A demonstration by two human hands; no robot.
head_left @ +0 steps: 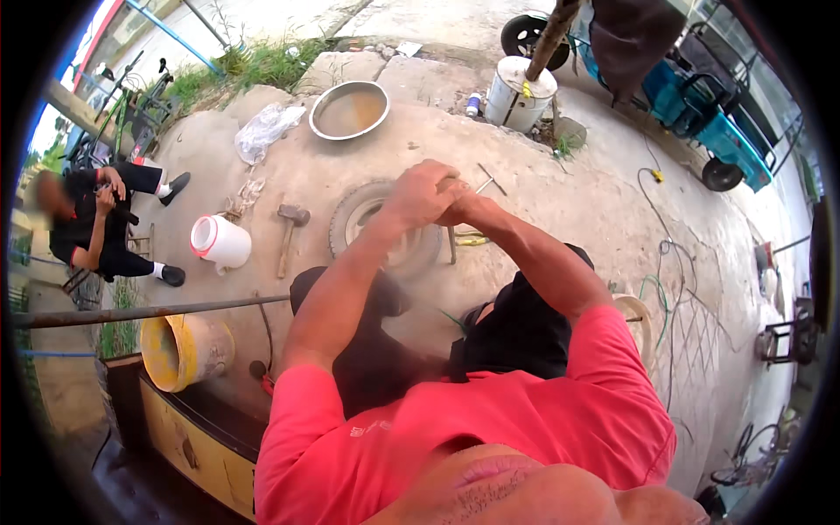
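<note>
My left hand and my right hand are together in front of me, closed, the left one overlapping the right. What they grip, if anything, is hidden by the fingers. Under them a tyre on a wheel lies flat on the concrete, partly covered by my forearms. A thin metal bar shows just below my right hand; whether I hold it cannot be told. Beyond that hand lies a T-shaped metal tool. Something yellow rests beside the tyre. A hammer with a wooden handle lies to the left.
A metal basin of murky water stands ahead, with a clear plastic bag beside it. Leftward are a white bucket, a yellow bucket and a seated person. A white bucket holds a post; cables trail at right.
</note>
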